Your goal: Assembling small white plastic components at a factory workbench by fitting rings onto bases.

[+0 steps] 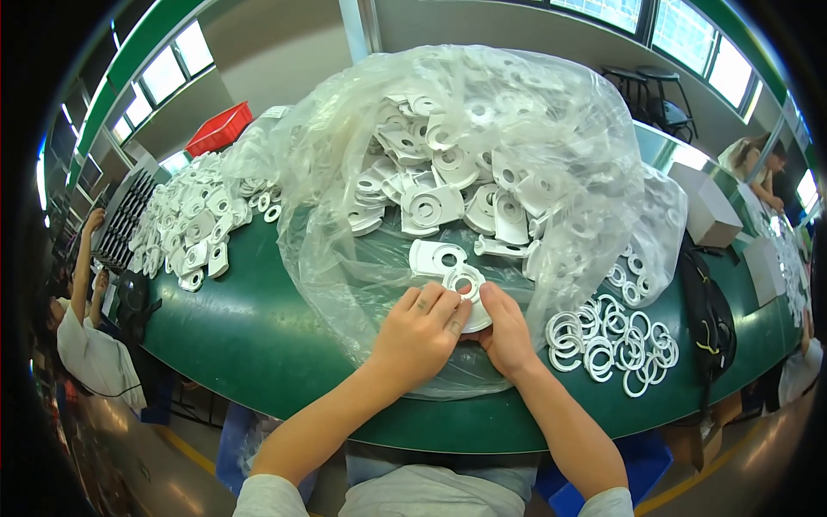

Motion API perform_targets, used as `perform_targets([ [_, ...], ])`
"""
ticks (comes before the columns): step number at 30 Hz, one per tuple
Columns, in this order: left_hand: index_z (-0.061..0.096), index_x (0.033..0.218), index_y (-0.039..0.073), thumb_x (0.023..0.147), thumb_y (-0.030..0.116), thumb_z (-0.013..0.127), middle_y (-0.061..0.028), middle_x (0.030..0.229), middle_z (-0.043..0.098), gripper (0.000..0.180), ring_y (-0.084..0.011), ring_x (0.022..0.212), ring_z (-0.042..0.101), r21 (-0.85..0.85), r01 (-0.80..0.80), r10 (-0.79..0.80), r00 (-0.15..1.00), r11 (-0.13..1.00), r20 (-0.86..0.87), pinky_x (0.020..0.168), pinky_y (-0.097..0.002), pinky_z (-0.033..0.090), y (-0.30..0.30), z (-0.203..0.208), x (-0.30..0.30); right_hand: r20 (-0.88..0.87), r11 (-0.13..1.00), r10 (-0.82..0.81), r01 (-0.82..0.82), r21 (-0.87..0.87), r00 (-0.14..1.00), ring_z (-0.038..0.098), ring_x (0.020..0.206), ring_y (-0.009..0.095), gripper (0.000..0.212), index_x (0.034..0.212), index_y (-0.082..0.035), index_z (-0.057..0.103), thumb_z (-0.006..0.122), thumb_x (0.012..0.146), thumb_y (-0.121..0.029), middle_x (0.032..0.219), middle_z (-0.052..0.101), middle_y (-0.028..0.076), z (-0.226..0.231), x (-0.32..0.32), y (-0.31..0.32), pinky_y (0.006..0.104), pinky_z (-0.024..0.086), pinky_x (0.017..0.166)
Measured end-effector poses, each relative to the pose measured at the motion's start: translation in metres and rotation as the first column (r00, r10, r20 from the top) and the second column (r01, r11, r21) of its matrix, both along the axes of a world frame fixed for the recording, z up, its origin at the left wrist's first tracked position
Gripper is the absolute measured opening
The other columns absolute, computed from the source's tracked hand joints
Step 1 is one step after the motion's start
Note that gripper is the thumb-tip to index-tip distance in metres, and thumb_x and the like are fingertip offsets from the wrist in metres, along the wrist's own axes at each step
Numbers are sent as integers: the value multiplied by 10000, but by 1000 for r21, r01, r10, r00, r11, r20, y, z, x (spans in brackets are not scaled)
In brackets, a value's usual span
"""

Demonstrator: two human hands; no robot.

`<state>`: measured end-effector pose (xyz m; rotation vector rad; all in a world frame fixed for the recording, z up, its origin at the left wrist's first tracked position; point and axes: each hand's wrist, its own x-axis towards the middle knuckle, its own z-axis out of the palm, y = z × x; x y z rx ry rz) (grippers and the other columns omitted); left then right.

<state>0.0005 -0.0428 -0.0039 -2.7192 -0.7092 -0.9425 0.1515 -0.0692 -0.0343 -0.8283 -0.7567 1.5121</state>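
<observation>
My left hand (420,329) and my right hand (506,332) meet over the near side of a clear plastic bag (336,284). Between them is a white plastic part (466,284) with a round ringed opening, gripped from both sides. Just beyond it, another white part (431,256) with a round hole lies on the bag's film. The bag's mouth opens toward me, and a heap of similar white parts (426,207) fills its inside. A pile of loose white rings (603,340) lies on the green table right of my right hand. My fingertips' undersides are hidden.
More white parts (194,220) are heaped on the green table (258,345) at left, near a red bin (219,127). A smaller clear bag (662,224), a black bag (708,310) and white boxes (702,207) stand at right. Co-workers sit at both sides.
</observation>
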Motion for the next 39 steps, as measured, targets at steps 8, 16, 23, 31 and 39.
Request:
perform_targets([
  [8, 638, 958, -25, 711, 119, 583, -58, 866, 532, 291, -214, 835, 523, -11, -21, 20, 996, 1000, -83, 696, -316, 456, -1, -5, 0, 12, 999, -26, 26, 21, 1000, 607, 841, 136, 264, 1068, -31, 515, 378, 1002, -248, 986, 588, 76, -9, 0, 0, 282, 551, 673],
  [16, 637, 971, -18, 676, 75, 617, -50, 917, 548, 309, -209, 832, 534, -105, 9, -11, 1000, 994, -20, 672, -312, 472, -1, -7, 1, 158, 994, -64, 49, 98, 985, 571, 862, 100, 231, 1078, 3, 521, 409, 988, -178, 988, 592, 68, -13, 0, 0, 230, 475, 741],
  [23, 641, 1014, 24, 717, -31, 697, -69, 923, 578, 308, -145, 766, 573, -524, 238, 88, 848, 818, 522, 603, -258, 479, 13, -2, -11, 130, 986, -95, 74, 152, 987, 602, 812, 127, 239, 1113, -8, 513, 422, 993, -192, 1041, 595, 85, 5, -7, -3, 236, 501, 668],
  [31, 669, 981, -28, 831, 24, 659, -52, 910, 631, 159, -96, 754, 570, -720, 460, 277, 706, 520, 652, 674, -212, 456, 17, 1, -15, 281, 977, -55, -6, 213, 958, 525, 918, 80, 184, 1102, -11, 559, 472, 961, -91, 1023, 592, 20, 1, -1, -5, 230, 410, 823],
  [39, 694, 907, -32, 820, 32, 672, -66, 824, 668, 110, -102, 723, 594, -744, 421, 311, 717, 519, 623, 638, -229, 465, 17, 4, -16, 207, 969, -40, -12, 246, 978, 530, 936, 87, 191, 1107, -10, 562, 475, 962, -98, 1024, 595, 22, -5, -2, -4, 234, 414, 833],
])
